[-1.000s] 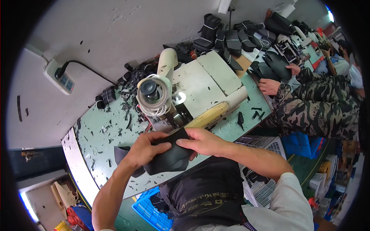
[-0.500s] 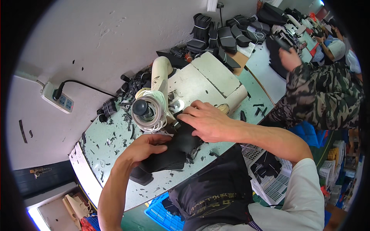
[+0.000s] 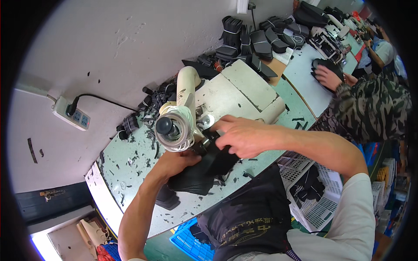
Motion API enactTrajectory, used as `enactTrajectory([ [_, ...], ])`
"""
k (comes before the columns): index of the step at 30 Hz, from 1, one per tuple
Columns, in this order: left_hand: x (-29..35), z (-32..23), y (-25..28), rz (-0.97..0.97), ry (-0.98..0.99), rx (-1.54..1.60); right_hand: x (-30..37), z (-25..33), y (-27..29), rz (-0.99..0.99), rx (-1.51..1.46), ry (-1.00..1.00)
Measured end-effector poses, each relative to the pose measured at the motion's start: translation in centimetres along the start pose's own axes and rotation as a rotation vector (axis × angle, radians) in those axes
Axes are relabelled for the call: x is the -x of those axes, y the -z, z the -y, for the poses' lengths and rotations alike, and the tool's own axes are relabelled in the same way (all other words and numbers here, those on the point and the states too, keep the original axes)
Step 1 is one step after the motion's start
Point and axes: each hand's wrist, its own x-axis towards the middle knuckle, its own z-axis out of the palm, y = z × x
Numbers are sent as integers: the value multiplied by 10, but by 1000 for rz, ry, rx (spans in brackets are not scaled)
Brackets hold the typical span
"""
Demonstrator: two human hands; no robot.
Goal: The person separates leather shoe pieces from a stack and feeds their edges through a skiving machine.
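Note:
A cream-coloured machine [image 3: 244, 87] stands on the pale green table, with a curved pipe and a clear round holder [image 3: 175, 129] wrapped in white cord at its head. Flat black sheet pieces [image 3: 196, 176], layered like a stack, lie under the head. My left hand [image 3: 177, 162] is closed at their left edge, thumb on top, its fingertips partly hidden beneath the holder. On the far right side of the top piece, my right hand [image 3: 244, 135] has curled fingers close to the metal working part [image 3: 203, 144]. Another dark stack [image 3: 167, 199] rests at the left.
Bundles of black pieces [image 3: 230, 37] tied with white bands stand behind the machine. Black scraps litter the tabletop [image 3: 130, 165]. A white basket [image 3: 322, 206] and a blue crate [image 3: 191, 243] sit below. A co-worker in a camouflage sleeve [image 3: 361, 102] works at the right.
My left hand has moved up and in toward the machine's head. My right hand's fingers have curled more. The co-worker's raised hand has come down onto a black piece. The whole view has shifted slightly.

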Motion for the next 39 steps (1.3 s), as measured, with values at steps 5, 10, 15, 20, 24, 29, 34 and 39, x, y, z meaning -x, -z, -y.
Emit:
enactTrajectory([
  [5, 12, 20, -1, 63, -27, 208, -1, 0, -3, -23, 86, -71],
  [10, 13, -4, -3, -54, 40, 22, 7, 2, 24, 182, -43, -164],
  [15, 8, 6, -4, 13, -38, 24, -5, 0, -1, -25, -23, 27],
  [20, 14, 28, 10, -62, 53, 147, 1, 3, 13, 221, -26, -226],
  [24, 12, 8, -3, -116, 32, 176, 3, -2, 18, 135, -55, -104],
  [29, 16, 18, -3, 17, -119, 142, -9, 3, 1, 148, 6, -180],
  [34, 19, 9, 1, -76, 54, 43, 4, 1, 25, 214, -46, -167],
  [39, 15, -1, -9, -102, -9, -31, -5, -3, 5, -1, -57, 86],
])
